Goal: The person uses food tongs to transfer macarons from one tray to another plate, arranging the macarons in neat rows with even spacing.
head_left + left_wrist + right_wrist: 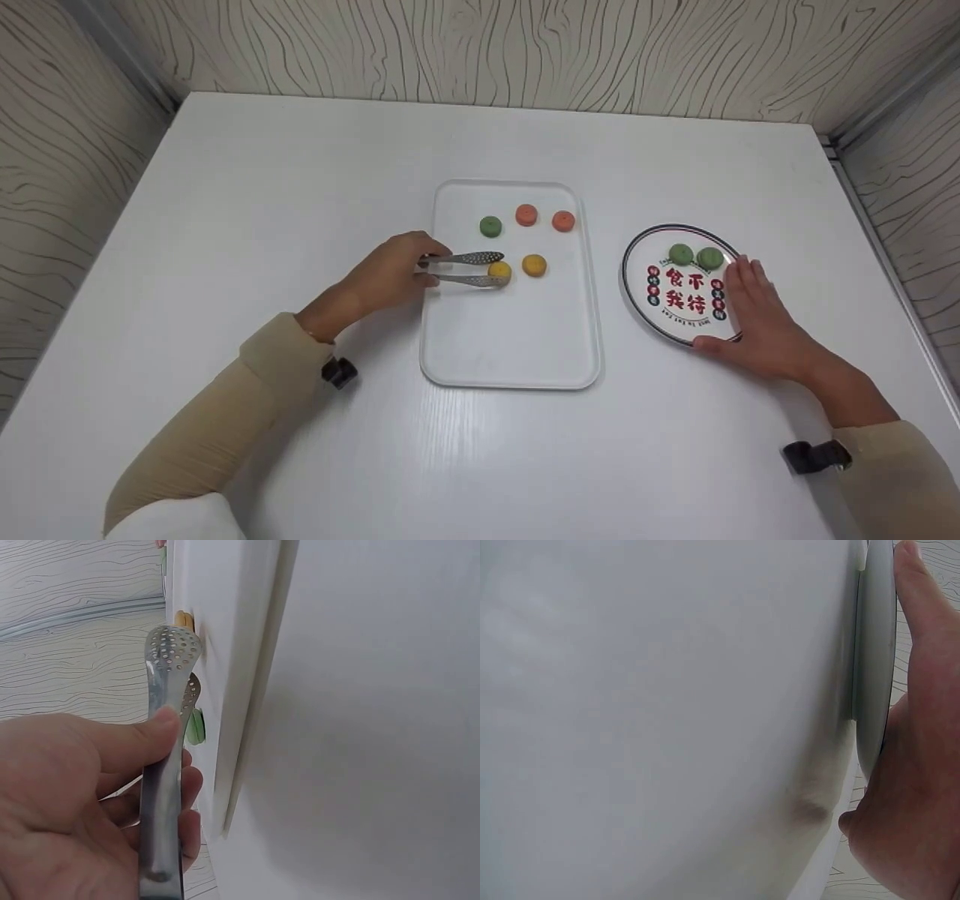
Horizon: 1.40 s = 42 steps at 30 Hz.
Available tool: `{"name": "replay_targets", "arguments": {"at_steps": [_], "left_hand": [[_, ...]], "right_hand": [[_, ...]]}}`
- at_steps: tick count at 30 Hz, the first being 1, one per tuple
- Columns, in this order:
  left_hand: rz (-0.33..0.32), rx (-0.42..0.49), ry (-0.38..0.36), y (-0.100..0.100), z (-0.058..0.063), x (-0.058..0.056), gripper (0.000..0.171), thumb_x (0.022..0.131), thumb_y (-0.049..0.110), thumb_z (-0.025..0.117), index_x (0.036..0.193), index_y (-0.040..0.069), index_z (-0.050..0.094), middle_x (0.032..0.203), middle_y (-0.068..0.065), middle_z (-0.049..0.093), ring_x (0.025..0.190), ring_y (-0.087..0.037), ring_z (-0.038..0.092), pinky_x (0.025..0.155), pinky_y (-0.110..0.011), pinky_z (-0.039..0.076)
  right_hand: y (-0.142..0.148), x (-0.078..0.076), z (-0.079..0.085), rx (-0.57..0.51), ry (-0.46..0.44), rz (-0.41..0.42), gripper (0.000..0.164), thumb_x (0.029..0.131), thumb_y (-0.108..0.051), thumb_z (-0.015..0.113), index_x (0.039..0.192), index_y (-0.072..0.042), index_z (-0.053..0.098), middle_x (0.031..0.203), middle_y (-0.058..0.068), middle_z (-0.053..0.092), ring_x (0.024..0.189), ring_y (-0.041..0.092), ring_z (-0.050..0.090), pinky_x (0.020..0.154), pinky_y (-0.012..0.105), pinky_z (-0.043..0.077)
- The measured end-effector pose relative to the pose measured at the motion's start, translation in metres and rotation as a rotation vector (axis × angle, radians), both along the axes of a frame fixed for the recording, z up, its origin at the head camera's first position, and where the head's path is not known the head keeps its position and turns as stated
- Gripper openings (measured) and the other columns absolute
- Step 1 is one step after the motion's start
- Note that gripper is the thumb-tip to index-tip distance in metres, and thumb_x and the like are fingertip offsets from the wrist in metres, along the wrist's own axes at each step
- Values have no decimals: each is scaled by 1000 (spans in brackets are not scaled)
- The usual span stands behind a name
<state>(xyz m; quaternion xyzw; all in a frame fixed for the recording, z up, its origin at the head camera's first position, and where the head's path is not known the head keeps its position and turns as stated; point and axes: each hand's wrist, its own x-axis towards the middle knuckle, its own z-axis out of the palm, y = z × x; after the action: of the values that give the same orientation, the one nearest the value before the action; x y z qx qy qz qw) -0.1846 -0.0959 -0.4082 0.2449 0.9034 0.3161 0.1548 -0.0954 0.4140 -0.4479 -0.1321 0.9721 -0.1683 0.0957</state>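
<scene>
My left hand (394, 270) holds a pair of metal tongs (161, 795) between thumb and fingers. In the head view the tongs' perforated tips stand on either side of a yellow macaron (500, 269) on the white tray (510, 345); whether they touch it I cannot tell. Beside it lies a second yellow macaron (534, 265). Farther back are a green macaron (490, 226) and two orange ones (526, 215). My right hand (769, 330), fingers straight and thumb spread, rests against the right rim of a round plate (634, 296) bearing two green macarons (680, 254).
The tray and plate stand apart on a white table (300, 165). Wood-grain patterned panels (480, 52) rise behind the table and at both sides. A black clip-like piece (340, 372) is at the left wrist, another (816, 456) at the right.
</scene>
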Motion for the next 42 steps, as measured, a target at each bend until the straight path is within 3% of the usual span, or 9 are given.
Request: {"name": "replay_targets", "arguments": {"at_steps": [17,42], "left_hand": [[-24,-9,18,20,16,-3,36,91,-1,74,127,1,69,121,-14,68,112,-27,63,98,-39,50],[-32,-21,40,58,22,-11,37,92,3,74,129,3,69,121,-11,67,109,-21,63,96,-33,52]], "right_hand": [[0,-1,-1,15,-4,-4,120,90,-51,72,155,13,-7,162,36,-12,150,46,-19,121,48,-15],[0,-1,1,10,-18,-17,122,89,-52,72,156,13,-6,163,35,-13,151,45,-19,121,52,-12]]}}
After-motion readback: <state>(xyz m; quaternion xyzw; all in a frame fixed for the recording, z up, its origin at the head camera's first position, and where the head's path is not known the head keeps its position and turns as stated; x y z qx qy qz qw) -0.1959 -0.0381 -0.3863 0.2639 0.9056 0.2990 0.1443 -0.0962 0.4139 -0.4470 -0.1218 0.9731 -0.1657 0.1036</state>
